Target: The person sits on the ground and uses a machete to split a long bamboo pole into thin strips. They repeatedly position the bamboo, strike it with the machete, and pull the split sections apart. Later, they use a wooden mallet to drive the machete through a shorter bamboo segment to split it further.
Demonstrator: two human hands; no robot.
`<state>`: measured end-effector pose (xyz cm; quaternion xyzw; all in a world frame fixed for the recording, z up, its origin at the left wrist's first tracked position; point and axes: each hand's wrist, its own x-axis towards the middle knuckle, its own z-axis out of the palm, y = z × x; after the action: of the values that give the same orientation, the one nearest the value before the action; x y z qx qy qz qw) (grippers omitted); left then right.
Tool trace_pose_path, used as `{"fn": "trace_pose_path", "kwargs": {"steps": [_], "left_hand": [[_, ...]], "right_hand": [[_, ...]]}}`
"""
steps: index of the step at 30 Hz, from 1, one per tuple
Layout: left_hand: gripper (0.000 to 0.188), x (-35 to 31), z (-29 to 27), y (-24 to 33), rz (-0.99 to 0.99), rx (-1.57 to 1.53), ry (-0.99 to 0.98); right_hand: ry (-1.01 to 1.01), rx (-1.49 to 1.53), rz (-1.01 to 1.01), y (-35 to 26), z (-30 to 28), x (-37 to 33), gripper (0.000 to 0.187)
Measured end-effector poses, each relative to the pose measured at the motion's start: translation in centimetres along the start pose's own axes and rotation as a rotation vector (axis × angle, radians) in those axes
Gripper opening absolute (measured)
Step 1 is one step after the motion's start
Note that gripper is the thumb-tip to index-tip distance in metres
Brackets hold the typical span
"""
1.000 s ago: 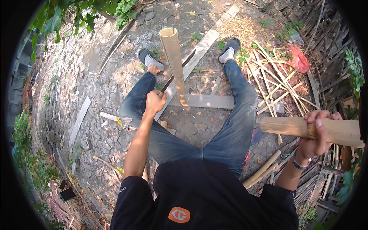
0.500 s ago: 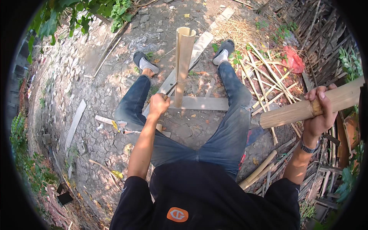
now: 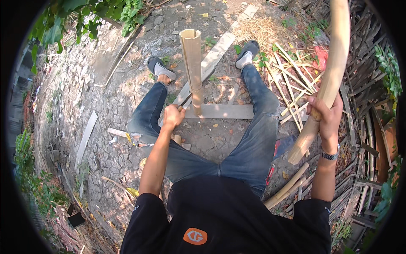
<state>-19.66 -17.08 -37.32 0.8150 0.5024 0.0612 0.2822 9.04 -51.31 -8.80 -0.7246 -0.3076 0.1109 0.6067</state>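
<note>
A bamboo post (image 3: 193,63) stands upright between my legs, with a split running down from its top. My left hand (image 3: 174,117) is closed in a fist around the handle of a knife, and its narrow dark blade (image 3: 186,100) reaches to the post's lower left side. How deep the blade sits in the bamboo is hidden. To the right, my right hand (image 3: 325,118) wraps round the lower part of a thick pale bamboo pole (image 3: 335,55). The pole is raised steeply, its cut end low beside my knee and its other end beyond the top of the view.
Flat boards (image 3: 226,111) lie on the cracked earth by the post's foot. Split bamboo strips (image 3: 292,80) and a red plastic bag (image 3: 321,57) are at the right. A stack of sticks (image 3: 366,63) lines the right edge. More bamboo poles (image 3: 292,186) rest beside my right thigh.
The pole in my right hand has swung from nearly level to steeply raised. The upright post's top has tipped slightly left. The knife blade shows more clearly beside my left fist.
</note>
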Motion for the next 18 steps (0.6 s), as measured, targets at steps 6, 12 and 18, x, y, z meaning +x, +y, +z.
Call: {"fn": "trace_pose_path", "kwargs": {"steps": [6,12,18], "left_hand": [[0.036,0.8,1.0,0.1,0.015,-0.025,-0.004],[0.039,0.8,0.6,-1.7,-0.062,0.203,-0.139],[0.037,1.5,1.3,-5.3,-0.106,0.025,-0.036]], "right_hand": [[-0.115,-0.313,-0.096,9.8,3.1,-5.3,0.048],[-0.633,-0.282,0.599,8.4,3.6,-2.9,0.046],[0.078,0.175,-0.182,-1.4,2.7,2.6,0.026]]}}
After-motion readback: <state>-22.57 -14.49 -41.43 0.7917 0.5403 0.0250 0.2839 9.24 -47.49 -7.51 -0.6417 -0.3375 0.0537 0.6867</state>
